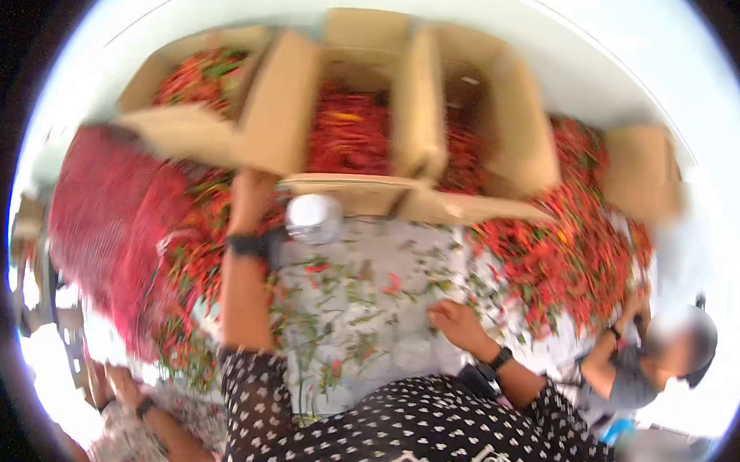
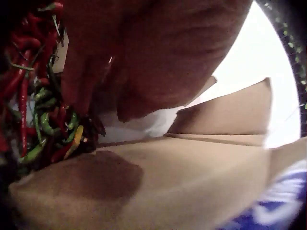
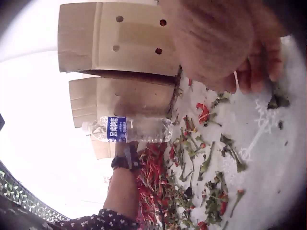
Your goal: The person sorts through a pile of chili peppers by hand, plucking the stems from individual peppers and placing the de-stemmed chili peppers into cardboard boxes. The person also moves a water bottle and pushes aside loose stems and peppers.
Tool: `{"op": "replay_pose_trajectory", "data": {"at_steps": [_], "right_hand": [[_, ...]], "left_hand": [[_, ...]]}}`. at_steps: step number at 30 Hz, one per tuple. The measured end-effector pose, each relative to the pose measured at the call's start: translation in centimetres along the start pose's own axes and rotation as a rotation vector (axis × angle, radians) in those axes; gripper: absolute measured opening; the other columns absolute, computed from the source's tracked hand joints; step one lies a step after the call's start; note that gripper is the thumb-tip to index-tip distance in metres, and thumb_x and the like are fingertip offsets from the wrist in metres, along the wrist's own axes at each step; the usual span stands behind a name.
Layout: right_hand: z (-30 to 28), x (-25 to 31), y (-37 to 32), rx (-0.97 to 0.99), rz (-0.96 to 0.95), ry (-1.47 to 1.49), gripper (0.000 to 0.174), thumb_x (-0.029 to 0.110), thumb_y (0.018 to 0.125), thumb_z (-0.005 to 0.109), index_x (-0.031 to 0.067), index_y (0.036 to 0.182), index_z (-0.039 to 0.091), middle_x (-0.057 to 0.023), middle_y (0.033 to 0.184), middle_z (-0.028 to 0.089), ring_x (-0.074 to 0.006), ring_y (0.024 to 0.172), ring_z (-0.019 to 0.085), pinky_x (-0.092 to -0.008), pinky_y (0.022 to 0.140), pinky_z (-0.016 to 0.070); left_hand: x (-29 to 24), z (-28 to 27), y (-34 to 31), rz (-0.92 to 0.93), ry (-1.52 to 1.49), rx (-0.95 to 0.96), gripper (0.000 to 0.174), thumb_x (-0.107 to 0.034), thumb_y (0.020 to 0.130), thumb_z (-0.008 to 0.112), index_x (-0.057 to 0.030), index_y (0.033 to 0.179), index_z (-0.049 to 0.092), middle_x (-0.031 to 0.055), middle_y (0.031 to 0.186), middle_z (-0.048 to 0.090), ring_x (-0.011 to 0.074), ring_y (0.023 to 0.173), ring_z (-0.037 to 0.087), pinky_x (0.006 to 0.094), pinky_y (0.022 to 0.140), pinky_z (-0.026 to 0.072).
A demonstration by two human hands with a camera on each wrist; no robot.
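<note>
My left hand [image 1: 253,196] is beside the cardboard flap of the left box, at the top edge of the left chili pile [image 1: 202,266]. In the left wrist view, the hand [image 2: 148,52] points its fingers down at red and green chilies [image 2: 45,120]; shadow hides its fingertips, so a hold cannot be made out. Over the white surface, my right hand [image 1: 458,324] hangs with loosely bent fingers. The right wrist view has this hand [image 3: 225,48] above scattered green stems [image 3: 232,151], with no object seen in it. A clear bottle [image 3: 144,129] stands near my left wrist.
Open boxes of red chilies [image 1: 349,141] line the back. A large chili heap [image 1: 565,254] lies at the right, and a red mesh sack [image 1: 102,213] at the left. Other people are at the lower left [image 1: 163,427] and lower right [image 1: 626,378].
</note>
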State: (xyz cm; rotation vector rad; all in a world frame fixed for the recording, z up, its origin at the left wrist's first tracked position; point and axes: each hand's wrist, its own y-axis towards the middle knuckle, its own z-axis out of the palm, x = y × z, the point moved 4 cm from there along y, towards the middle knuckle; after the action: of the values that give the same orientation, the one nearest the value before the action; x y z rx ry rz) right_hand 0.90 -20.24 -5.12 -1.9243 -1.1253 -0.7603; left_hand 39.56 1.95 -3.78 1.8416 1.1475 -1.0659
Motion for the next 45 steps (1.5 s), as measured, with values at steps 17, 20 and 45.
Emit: {"op": "replay_pose_trajectory", "data": {"at_steps": [17, 20, 45], "right_hand": [[-24.6, -18.0, -12.5, -1.151, 0.206, -0.267, 0.049, 0.023, 0.070, 0.067, -0.0036, 0.107, 0.051, -0.0188, 0.105, 0.052, -0.0314, 0.102, 0.047, -0.0390, 0.088, 0.0375], [-25.6, -20.2, -14.7, -1.134, 0.268, -0.167, 0.063, 0.029, 0.067, 0.071, -0.0052, 0.114, 0.045, -0.0224, 0.109, 0.051, -0.0340, 0.106, 0.045, -0.0404, 0.091, 0.0363], [-41.0, -33.9, -17.8, -1.269, 0.461, 0.009, 0.082, 0.045, 0.072, 0.065, -0.0087, 0.125, 0.032, -0.0271, 0.120, 0.044, -0.0381, 0.115, 0.042, -0.0383, 0.096, 0.0341]], "left_hand": [[-16.4, 18.0, -26.4, 0.112, 0.106, 0.421, 0.033, -0.005, 0.070, 0.065, -0.0031, 0.101, 0.055, 0.0110, 0.097, 0.056, 0.0228, 0.082, 0.057, 0.0322, 0.068, 0.0471], [-19.0, 24.2, -28.5, 0.448, 0.239, 0.521, 0.060, -0.013, 0.065, 0.071, -0.0050, 0.119, 0.046, 0.0170, 0.118, 0.045, 0.0319, 0.104, 0.049, 0.0376, 0.084, 0.0436], [-34.7, 48.0, -28.1, 0.799, 0.724, 0.819, 0.092, -0.032, 0.052, 0.078, -0.0173, 0.132, 0.034, 0.0173, 0.136, 0.025, 0.0379, 0.119, 0.029, 0.0538, 0.091, 0.0303]]}}
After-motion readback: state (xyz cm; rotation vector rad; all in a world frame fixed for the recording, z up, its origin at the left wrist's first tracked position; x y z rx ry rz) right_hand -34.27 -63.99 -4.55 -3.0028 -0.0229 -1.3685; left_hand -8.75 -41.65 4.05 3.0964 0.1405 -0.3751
